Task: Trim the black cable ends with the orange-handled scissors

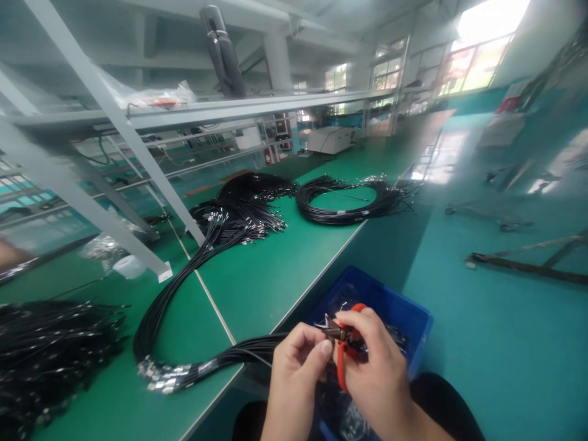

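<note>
Just off the table's [285, 275] right edge, the left hand [296, 370] is pinching what seems a cable end [324, 331], the right hand [379, 361] gripping pliers [340, 367]; this one is apparently unfinished, while the bundle [149, 324] crossing that edge is showing no clear tally.

Beside the front edge of the workbench [257, 294], the blue bin [420, 321] is partly hidden by the right hand [377, 355]; the black cable heap [50, 361] is cut off at left.
</note>
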{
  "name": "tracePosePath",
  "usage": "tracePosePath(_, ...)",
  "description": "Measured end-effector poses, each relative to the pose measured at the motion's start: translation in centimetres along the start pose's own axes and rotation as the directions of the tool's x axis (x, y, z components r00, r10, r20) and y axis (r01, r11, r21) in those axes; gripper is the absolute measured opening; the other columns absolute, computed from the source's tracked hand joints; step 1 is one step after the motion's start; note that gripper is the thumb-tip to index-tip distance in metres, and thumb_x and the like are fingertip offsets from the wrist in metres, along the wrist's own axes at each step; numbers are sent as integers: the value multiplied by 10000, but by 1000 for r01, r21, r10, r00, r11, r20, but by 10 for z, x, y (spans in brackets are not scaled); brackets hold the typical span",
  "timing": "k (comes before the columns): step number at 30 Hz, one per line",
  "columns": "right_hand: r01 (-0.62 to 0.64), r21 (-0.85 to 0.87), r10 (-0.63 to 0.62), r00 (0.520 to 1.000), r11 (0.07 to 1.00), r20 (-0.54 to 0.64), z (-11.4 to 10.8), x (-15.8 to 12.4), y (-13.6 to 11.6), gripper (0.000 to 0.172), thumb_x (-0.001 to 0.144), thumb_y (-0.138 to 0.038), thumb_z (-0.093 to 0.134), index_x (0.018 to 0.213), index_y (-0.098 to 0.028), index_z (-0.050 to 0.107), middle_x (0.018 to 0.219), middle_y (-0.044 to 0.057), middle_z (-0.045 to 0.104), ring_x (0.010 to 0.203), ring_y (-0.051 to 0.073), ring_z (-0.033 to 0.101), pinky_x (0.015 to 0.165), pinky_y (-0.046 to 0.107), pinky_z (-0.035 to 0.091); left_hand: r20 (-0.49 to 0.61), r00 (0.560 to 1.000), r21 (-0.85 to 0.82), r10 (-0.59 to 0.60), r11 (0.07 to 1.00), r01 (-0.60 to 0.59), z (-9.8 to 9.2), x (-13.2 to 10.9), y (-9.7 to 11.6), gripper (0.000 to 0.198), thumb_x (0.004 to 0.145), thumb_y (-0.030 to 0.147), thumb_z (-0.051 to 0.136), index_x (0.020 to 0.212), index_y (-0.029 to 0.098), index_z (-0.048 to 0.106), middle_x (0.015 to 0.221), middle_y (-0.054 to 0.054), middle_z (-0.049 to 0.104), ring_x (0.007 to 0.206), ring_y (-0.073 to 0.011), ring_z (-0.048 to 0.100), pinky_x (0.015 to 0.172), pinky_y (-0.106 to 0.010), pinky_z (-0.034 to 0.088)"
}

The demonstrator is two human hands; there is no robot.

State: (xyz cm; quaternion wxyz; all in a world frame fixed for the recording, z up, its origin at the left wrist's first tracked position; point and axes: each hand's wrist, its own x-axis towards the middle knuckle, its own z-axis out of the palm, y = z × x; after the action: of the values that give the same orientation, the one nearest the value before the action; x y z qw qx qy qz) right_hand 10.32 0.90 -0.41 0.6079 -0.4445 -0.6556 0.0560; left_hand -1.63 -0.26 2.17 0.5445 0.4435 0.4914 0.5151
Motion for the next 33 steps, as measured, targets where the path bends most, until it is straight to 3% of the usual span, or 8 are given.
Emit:
tracePosePath(3,-61,-31,62,998,998,24,-7,-8,3,322,760,-54,550,1017,-247,531,844,39,644,791,205,621,695,316,507,-53,998,-14,30,999,-31,-2,3,1,151,730,255,669,664,147,587,569,47,519,491,-70,431,503,-172,353)
tracePosePath(6,-342,122,325,936,932,138,-17,-17,-4,261,739,-129,598,964,-259,571,821,35,677,737,213,645,641,308,508,-38,998,-6,57,998,-57,-7,7,0,109,766,241,647,715,159,596,563,51,527,503,-75,459,529,-177,374)
tracePosePath(9,-703,284,560,699,652,445,-23,-21,-17,212,669,-188,635,874,-230,596,724,16,671,652,192,636,547,263,479,-15,999,-12,47,999,-48,-11,11,-4,87,782,242,638,757,164,607,588,44,549,518,-81,486,527,-183,392)
tracePosePath(12,-899,240,605,427,366,672,-23,-16,-23,182,621,-159,645,787,-191,575,596,-19,628,521,123,566,488,209,426,-14,999,-35,38,999,-39,-11,13,-7,89,775,231,647,743,161,603,606,44,545,512,-75,480,512,-182,391)
tracePosePath(14,-951,183,603,301,250,739,-21,-12,-22,177,628,-157,637,773,-179,539,547,-29,617,409,73,479,402,173,353,-15,999,-26,42,999,-43,-9,13,-6,94,771,222,651,725,156,601,593,47,539,509,-71,477,514,-178,388)
tracePosePath(16,-972,146,590,227,183,775,-19,-8,-19,190,648,-187,632,789,-177,505,549,-15,639,322,41,399,334,157,278,-20,999,5,44,999,-44,-6,11,-3,97,768,214,653,715,151,602,574,48,544,515,-74,493,534,-180,396)
tracePosePath(22,-967,215,516,253,134,819,-19,-2,-14,296,674,-334,663,842,-158,495,608,26,666,271,21,399,294,141,288,-25,1000,11,7,1000,-7,4,7,6,109,722,204,683,681,143,601,554,22,614,523,-108,557,545,-202,439)
tracePosePath(33,-973,124,576,216,196,788,-17,2,-16,262,704,-364,647,826,-175,511,565,-15,652,246,39,417,268,142,283,30,993,191,110,975,-114,-2,11,-4,98,757,226,654,696,159,615,633,21,572,578,-118,541,572,-213,447)
